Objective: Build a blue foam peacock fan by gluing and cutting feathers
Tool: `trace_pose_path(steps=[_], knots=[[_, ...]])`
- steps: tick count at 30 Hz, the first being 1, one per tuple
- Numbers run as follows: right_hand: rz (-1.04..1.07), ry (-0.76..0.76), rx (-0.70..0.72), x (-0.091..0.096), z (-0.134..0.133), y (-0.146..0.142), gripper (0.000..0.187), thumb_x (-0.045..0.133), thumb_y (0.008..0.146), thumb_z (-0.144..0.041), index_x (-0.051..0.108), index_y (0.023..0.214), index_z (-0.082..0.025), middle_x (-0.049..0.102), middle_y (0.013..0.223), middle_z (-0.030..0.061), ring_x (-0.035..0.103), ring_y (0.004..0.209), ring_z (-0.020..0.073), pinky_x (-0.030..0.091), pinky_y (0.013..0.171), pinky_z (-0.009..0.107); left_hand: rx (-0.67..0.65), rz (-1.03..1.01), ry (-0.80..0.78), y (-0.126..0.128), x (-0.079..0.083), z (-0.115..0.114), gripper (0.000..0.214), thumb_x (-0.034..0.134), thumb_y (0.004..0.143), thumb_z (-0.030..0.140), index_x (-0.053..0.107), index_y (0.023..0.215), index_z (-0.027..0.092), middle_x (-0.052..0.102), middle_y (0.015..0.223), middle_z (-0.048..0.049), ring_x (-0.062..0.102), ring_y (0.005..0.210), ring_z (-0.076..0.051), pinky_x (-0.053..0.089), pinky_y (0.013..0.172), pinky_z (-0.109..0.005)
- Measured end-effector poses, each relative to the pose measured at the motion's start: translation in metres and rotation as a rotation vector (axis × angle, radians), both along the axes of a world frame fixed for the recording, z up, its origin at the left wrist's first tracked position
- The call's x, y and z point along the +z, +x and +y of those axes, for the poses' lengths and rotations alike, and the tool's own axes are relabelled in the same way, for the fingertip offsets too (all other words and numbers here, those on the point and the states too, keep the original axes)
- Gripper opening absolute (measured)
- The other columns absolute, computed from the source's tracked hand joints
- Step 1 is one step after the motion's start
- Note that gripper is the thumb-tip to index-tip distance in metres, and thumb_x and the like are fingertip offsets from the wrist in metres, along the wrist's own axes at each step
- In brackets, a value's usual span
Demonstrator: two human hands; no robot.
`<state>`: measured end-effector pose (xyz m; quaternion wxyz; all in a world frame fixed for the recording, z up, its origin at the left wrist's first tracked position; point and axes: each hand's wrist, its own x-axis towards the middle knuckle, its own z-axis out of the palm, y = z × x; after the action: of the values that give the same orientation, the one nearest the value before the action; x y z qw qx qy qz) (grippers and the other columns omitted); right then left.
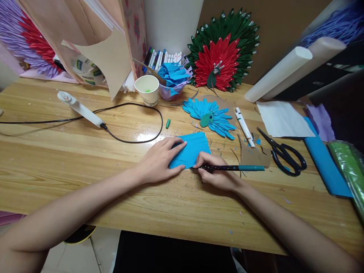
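A blue sheet of paper [194, 147] lies flat on the wooden table [57, 159] in front of me. My left hand [160, 160] rests on its left edge with the fingers stretched flat, pinning it down. My right hand [217, 171] pinches a dark pen with a teal end [236, 167], its tip at the sheet's lower right corner. The pen lies almost level, pointing left.
Black scissors [284, 152], cardboard scraps [254, 155] and a white marker [244, 127] lie to the right. A blue paper flower [212, 118], paper cup [147, 89] and corded white glue tool [81, 109] sit behind. A red-green paper flower [222, 53] leans at the back.
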<state>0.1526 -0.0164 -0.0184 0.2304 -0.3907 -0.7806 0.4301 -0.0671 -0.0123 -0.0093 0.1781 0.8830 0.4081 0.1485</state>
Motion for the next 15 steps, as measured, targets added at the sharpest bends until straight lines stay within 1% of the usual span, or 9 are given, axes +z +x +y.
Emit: trace_pose_path(steps=[3,5,7,10,15], knots=[[0.069,-0.056,-0.158,-0.0029,0.0012,0.0013,0.002,0.048,0.081,-0.018,0.049,0.080,-0.020,0.050,0.068,-0.0017,0.047,0.059,0.0125,0.035,0.055,0.025,0.000,-0.005,0.002,-0.0001,-0.0004,-0.0001,0.062,0.050,0.081,0.044,0.037,0.135,0.016,0.043,0.132,-0.0124,0.040,0.120,-0.025,0.033,0.102,-0.042],[0.064,-0.045,-0.233,-0.0033,0.0021,-0.0002,0.002,0.047,0.083,-0.021,0.049,0.084,-0.021,0.050,0.072,-0.0013,0.048,0.063,0.0131,0.035,0.056,0.025,-0.001,-0.012,0.004,-0.0003,-0.0008,-0.0002,0.062,0.051,0.081,0.044,0.037,0.135,0.017,0.043,0.132,-0.0121,0.040,0.120,-0.025,0.034,0.102,-0.042],[0.011,-0.006,-0.237,-0.0022,0.0028,-0.0030,0.003,0.048,0.083,-0.022,0.050,0.086,-0.020,0.050,0.073,-0.0010,0.048,0.065,0.0134,0.035,0.057,0.025,-0.002,-0.016,0.004,-0.0004,-0.0011,-0.0003,0.062,0.051,0.080,0.043,0.037,0.135,0.018,0.043,0.133,-0.0121,0.040,0.121,-0.026,0.034,0.102,-0.043],[-0.060,0.067,-0.217,0.0005,0.0029,-0.0070,0.003,0.049,0.081,-0.019,0.050,0.084,-0.020,0.051,0.071,-0.0013,0.047,0.062,0.0127,0.034,0.057,0.024,0.002,-0.009,0.002,-0.0007,-0.0009,-0.0002,0.063,0.051,0.080,0.044,0.037,0.135,0.017,0.043,0.133,-0.0120,0.040,0.121,-0.026,0.033,0.102,-0.042],[-0.075,0.136,-0.218,0.0014,0.0020,-0.0072,0.008,0.048,0.074,-0.012,0.048,0.078,-0.019,0.051,0.069,-0.0015,0.047,0.061,0.0123,0.034,0.056,0.024,0.000,0.026,-0.005,-0.0009,0.0010,0.0001,0.063,0.050,0.081,0.045,0.037,0.136,0.017,0.042,0.134,-0.0114,0.039,0.122,-0.025,0.031,0.104,-0.041]])
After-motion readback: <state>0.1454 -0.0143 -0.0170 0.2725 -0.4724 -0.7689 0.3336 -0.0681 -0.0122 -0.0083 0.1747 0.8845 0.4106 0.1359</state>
